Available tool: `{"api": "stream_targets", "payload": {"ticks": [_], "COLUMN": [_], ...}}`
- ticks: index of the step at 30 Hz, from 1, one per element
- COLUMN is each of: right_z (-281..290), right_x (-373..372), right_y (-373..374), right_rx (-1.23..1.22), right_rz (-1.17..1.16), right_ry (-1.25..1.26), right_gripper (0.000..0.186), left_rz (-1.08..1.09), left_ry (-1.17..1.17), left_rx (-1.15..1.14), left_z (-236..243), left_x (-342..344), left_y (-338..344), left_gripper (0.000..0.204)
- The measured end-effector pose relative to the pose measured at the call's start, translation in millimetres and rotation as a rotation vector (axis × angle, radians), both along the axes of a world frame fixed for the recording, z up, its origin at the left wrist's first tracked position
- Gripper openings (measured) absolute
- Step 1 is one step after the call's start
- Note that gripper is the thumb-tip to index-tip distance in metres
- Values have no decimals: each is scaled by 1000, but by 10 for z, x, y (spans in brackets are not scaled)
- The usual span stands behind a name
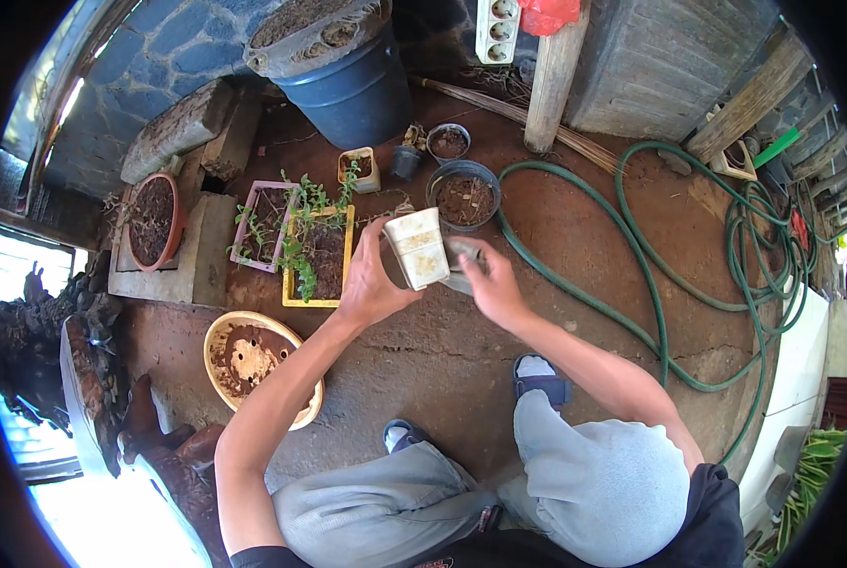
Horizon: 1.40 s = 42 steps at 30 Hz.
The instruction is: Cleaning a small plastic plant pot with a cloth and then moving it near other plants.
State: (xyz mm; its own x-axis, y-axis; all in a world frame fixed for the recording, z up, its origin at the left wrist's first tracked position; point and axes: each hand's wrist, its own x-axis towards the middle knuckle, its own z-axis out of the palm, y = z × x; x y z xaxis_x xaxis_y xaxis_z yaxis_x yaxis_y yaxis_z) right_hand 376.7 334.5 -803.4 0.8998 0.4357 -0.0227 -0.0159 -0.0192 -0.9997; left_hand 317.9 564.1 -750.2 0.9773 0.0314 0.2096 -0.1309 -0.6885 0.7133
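Observation:
My left hand (374,284) grips a small white square plant pot (418,248) from its left side. The pot is tilted, with brownish dirt stains on its outer wall. At the pot's right side my right hand (490,284) is closed on a grey cloth-like piece (458,262), partly hidden by the fingers and pot. Just beyond stands a round dark pot (467,196) filled with soil. A yellow rectangular planter (291,290) with a trailing green plant (302,248) is left of my left hand.
A pink planter (244,254), small pots, including a cream one (359,170), and a big blue bucket (348,95) stand farther off. An oval cream planter (217,352) with soil residue lies near my left forearm. A green hose (575,284) loops across the right-hand floor.

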Motion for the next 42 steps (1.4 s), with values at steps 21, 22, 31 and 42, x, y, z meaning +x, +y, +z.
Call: {"api": "stream_targets", "payload": {"ticks": [21, 22, 31, 42], "right_z": [296, 308, 165, 15], "right_x": [306, 323, 337, 386], "right_y": [-28, -4, -27, 7], "right_rx": [553, 558, 571, 190], "right_rz": [138, 134, 183, 133], "right_ry": [735, 695, 533, 528], "right_gripper": [59, 60, 60, 21], "left_rz": [-279, -278, -124, -169], "left_ry": [7, 7, 150, 283], "left_rx": [306, 308, -455, -521], "left_z": [160, 190, 130, 13], "left_x": [-37, -43, 81, 8], "left_y": [-337, -377, -297, -18], "left_gripper": [116, 116, 102, 94]}}
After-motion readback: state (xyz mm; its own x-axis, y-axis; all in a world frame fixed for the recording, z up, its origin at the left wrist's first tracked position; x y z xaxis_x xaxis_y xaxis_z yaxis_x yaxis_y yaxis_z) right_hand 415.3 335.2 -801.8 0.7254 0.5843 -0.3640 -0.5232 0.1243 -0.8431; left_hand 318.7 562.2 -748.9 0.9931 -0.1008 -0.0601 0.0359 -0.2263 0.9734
